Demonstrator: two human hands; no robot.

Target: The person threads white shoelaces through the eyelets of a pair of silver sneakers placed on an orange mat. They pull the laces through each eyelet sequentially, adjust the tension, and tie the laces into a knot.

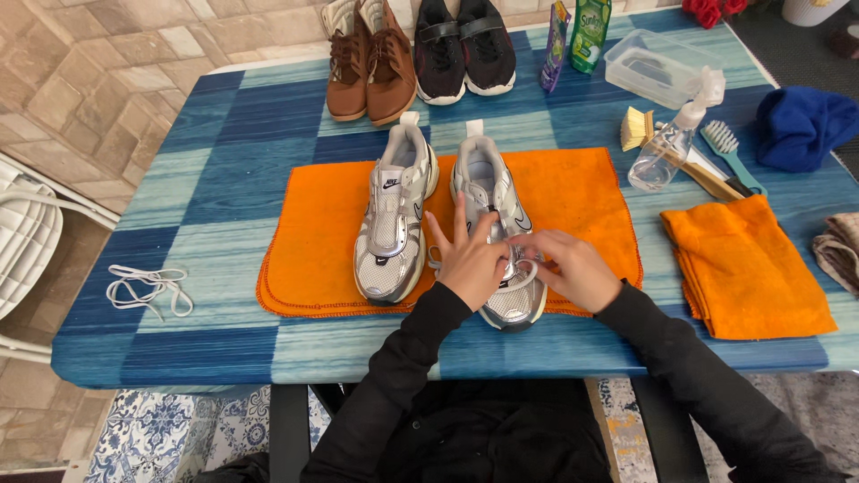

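On the orange cloth (573,192) spread over the desk (224,161), the left hand (470,255) with fingers splayed and the right hand (573,268) pinch the white lace (522,273) of the right-side silver sneaker (497,192), beside its laceless mate (394,224).

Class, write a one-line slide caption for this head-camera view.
Both hands, left and right, work the lace of a silver sneaker on an orange cloth.

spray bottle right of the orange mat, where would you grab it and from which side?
Grip the clear spray bottle around its body, just below the trigger head. It lies tilted on the table, head pointing away, leaning over the wooden brush. Probably best to come from its left side, towards the orange mat, since brushes crowd its right.
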